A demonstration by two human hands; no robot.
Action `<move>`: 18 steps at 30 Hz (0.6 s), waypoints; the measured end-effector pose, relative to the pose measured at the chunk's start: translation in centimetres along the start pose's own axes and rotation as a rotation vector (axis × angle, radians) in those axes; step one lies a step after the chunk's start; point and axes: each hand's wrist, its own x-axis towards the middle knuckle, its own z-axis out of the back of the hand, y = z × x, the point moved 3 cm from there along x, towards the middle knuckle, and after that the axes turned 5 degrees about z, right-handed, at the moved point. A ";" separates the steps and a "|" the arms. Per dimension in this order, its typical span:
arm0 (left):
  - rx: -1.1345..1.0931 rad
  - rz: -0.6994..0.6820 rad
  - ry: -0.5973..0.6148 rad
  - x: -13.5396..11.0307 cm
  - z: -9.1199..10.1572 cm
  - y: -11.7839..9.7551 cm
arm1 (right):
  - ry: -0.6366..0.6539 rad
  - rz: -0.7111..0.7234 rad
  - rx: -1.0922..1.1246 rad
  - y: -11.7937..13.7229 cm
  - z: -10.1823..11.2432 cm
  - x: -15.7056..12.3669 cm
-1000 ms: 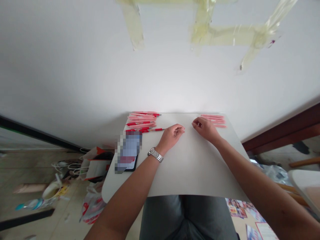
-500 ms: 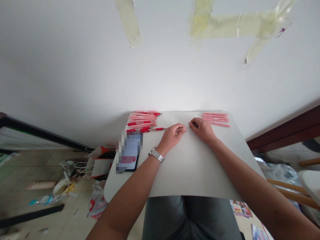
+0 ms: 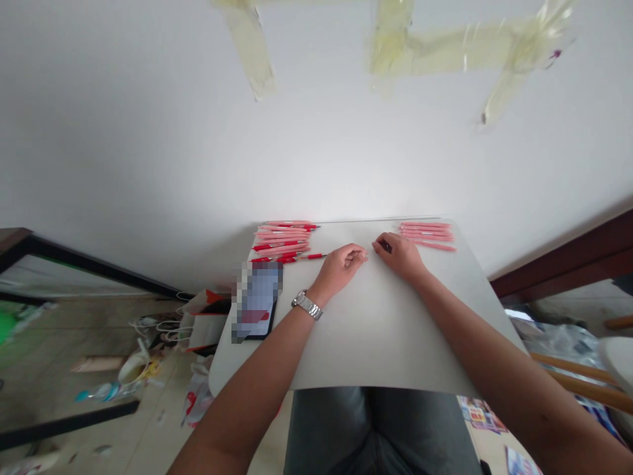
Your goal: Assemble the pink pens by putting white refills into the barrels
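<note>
**A:** Entry one: left hand (image 3: 341,264)?

**B:** On the counter (image 3: 376,330), near the middle of the far edge, with a watch (image 3: 306,305) on the wrist. The grip is curled in, fingertips drawn together. Whether it pinches anything, I cannot tell.

**A:** Right hand (image 3: 401,255)?

**B:** Just beside the left, fingertips almost meeting. The grip is curled. A small dark bit shows at the thumb, too small to identify.

**A:** Stock?

**B:** One loose heap of red and pink pens (image 3: 283,241) at the far left corner, near the left hand. One shorter row of plain pink pens (image 3: 428,232) at the far right corner, just behind the right hand.

**A:** Sundries?

**B:** One phone (image 3: 257,300), flat at the left edge, its screen blurred.
</note>
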 end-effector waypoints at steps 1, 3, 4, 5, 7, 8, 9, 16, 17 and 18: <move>0.002 0.003 0.012 0.1 0.1 0.0 | 0.000 0.000 0.003 0.0 0.0 0.0; 0.017 0.002 0.032 0.2 0.4 0.0 | 0.001 0.003 0.006 -0.1 -0.1 0.0; 0.034 -0.004 0.039 0.2 0.7 -0.1 | 0.001 0.001 0.007 -0.2 -0.1 0.0; 0.059 -0.014 0.038 0.1 1.1 -0.3 | 0.002 -0.001 0.006 -0.2 -0.1 0.0; 0.131 -0.033 0.019 -0.1 2.2 -0.7 | 0.005 -0.008 0.007 -0.3 -0.1 0.0; 0.190 -0.044 0.001 -0.2 3.0 -0.9 | 0.009 -0.013 0.009 -0.3 -0.1 0.0; 0.258 -0.056 -0.015 -0.4 3.8 -1.1 | 0.012 -0.020 0.014 -0.2 0.0 0.0; 0.632 -0.118 -0.183 -2.3 11.1 -1.1 | 0.029 -0.029 0.034 -0.1 0.1 0.0; 0.677 -0.132 -0.200 -2.5 12.0 -0.9 | 0.027 -0.027 0.032 0.0 0.1 0.0; 0.722 -0.140 -0.205 -2.7 12.7 -0.7 | 0.025 -0.026 0.029 0.0 0.1 0.0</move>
